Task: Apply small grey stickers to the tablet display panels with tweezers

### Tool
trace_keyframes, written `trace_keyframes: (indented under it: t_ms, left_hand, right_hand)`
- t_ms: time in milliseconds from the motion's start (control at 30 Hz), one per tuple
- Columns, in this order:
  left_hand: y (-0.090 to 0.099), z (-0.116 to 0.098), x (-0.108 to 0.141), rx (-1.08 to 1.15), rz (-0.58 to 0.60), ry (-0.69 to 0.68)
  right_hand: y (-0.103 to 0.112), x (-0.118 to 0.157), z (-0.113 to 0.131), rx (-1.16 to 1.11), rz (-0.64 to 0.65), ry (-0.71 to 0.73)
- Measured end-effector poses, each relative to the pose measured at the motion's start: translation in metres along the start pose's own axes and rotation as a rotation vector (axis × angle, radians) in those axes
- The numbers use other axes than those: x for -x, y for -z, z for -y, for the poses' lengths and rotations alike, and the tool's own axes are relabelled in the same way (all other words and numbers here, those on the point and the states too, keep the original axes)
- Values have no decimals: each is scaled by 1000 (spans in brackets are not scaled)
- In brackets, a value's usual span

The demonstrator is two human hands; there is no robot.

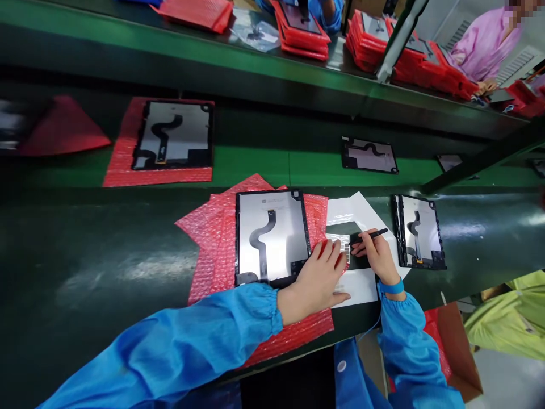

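Observation:
My left hand (pixel 317 278) lies with its fingers stretched out, fingertips on a small white sticker sheet (pixel 340 241) and palm by the lower right corner of a display panel (pixel 251 227). This panel shows its silver back, with a curved black flex cable (pixel 260 241). Under it are several red bubble-wrap bags (pixel 208 267). In my right hand (pixel 377 258) is a pair of thin black tweezers (pixel 378 233), pointing left at the sticker sheet's right edge; the tips are too small to make out. White sheets (pixel 360 287) lie beneath and around my hands.
More panels stand upright at the right (pixel 419 230) and lie on the green belt: one on a red bag (pixel 176 133), another farther right (pixel 369 154). Red-wrapped stacks (pixel 302 31) fill the upper shelf. A green post (pixel 481 156) slants at right. Co-workers' sleeves show nearby.

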State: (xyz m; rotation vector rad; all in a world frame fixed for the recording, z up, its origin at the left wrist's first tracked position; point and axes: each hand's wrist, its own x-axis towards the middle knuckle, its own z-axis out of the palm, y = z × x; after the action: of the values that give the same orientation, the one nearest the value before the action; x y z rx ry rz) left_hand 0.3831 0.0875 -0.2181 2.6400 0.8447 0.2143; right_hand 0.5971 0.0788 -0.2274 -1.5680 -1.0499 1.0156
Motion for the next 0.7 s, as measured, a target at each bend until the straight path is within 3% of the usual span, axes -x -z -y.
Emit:
trace_keyframes:
  t_ms: [233,433,633,700]
  left_hand:
    - [-1,0,-2,19,-8,3]
    - [6,-7,-3,-23,-2,4]
    - [37,-30,52,-166,-230,-191]
    - [46,-26,69,-112,-271,-169]
  right_hand:
    - [-1,-2,0,-16,2,-22]
    - [0,-1,7,-197,-45,29]
    - [-36,5,27,-308,70,78]
    - [-54,3,33,-307,125,74]
